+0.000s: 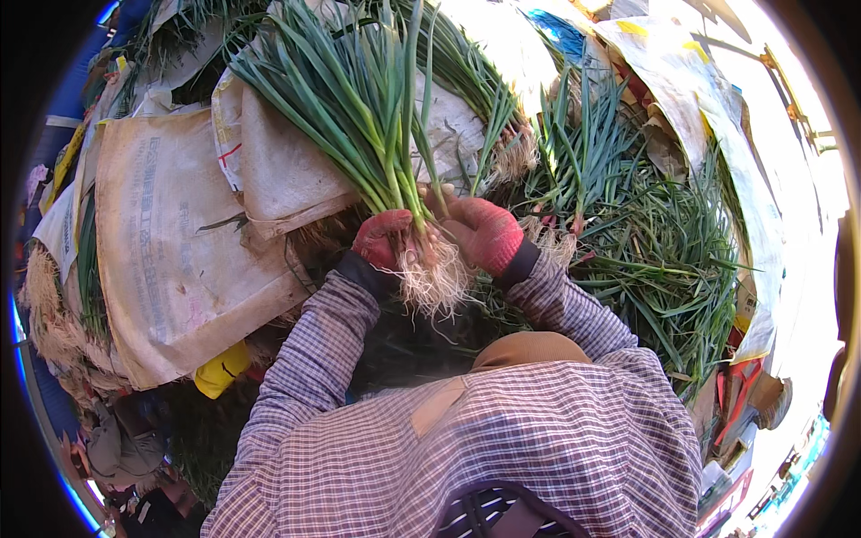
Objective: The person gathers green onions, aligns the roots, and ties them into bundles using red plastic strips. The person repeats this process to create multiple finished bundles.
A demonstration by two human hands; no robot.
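Both my hands wear red knit gloves with dark cuffs. My left hand (383, 235) is closed around the lower stalks of a bunch of green garlic (383, 134), just above its pale, tangled roots (436, 276). The long green leaves fan out away from me, over the woven sacks. On the other side of the bunch, my right hand (481, 228) pinches a single stalk (438, 200) between bare fingertips and thumb. Some of its fingers are hidden behind the stalks. A smaller group of similar plants (582, 161) lies beyond my right hand, with roots towards me.
White woven sacks (181, 255) bearing print cover heaps at the left. Another rooted bundle (471, 74) lies at the back. Loose green leaves (672, 249) pile up on the right, beside a white sheet (746, 202). A yellow bag (222, 370) and a seated person (128, 447) are at the lower left.
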